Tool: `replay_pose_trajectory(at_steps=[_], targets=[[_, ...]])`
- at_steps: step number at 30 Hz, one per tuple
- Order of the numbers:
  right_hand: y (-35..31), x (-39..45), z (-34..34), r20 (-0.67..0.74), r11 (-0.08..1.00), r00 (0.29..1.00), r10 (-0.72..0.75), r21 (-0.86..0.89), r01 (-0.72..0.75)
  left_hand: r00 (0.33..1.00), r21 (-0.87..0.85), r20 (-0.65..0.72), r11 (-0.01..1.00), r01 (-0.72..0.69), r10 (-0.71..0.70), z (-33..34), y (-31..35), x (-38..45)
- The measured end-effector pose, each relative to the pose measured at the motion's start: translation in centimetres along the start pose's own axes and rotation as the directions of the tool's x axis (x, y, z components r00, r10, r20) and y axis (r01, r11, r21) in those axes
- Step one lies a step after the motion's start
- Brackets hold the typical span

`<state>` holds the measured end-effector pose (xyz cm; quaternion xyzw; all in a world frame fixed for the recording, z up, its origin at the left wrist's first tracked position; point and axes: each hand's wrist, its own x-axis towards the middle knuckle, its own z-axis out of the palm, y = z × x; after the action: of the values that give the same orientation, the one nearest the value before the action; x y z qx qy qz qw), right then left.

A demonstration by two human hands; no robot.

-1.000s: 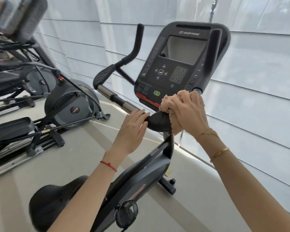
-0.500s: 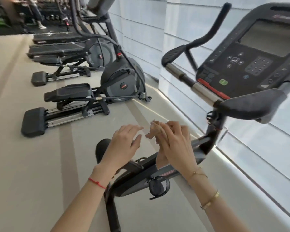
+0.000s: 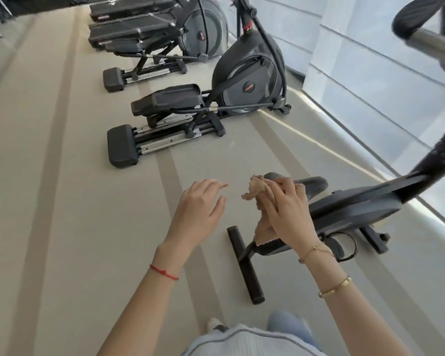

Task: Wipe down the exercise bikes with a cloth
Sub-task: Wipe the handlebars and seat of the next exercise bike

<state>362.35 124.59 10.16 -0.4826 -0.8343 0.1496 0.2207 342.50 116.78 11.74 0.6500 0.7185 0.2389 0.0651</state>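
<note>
A black exercise bike (image 3: 352,209) stands at the right, its saddle (image 3: 312,185) just beyond my right hand and its handlebar (image 3: 421,37) at the top right corner. My right hand (image 3: 285,214) is closed on a crumpled tan cloth (image 3: 257,191), held in the air in front of the saddle; part of the cloth hangs below the palm. My left hand (image 3: 201,211) hovers beside it on the left with fingers spread and nothing in it, apart from the cloth. The bike's rear foot bar (image 3: 246,263) lies on the floor below my hands.
Two elliptical trainers stand in a row to the left: the near one (image 3: 203,111) and a farther one (image 3: 159,37). A window wall with pale blinds (image 3: 370,73) runs along the right. The beige striped floor (image 3: 62,201) spreads to the left. My foot (image 3: 213,323) shows at the bottom.
The view swung down and left, away from the console. Both hands came off the handlebar and dropped toward the saddle. My right hand kept hold of the cloth.
</note>
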Motion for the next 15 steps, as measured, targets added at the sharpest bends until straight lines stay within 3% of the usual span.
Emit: replay_pose_trajectory(at_steps=[7,15], targets=[[-2.9,2.3,3.9,0.005,0.997,0.997,0.08,0.016,-0.08,1.0,-0.06,0.003,0.998,0.017,-0.016,-1.9,-6.3,1.5],[-2.8,8.8,7.0,-0.023,0.977,0.977,0.21,0.042,-0.209,0.995,-0.1,0.071,0.993,-0.066,0.073,-0.8,-10.6,10.2]])
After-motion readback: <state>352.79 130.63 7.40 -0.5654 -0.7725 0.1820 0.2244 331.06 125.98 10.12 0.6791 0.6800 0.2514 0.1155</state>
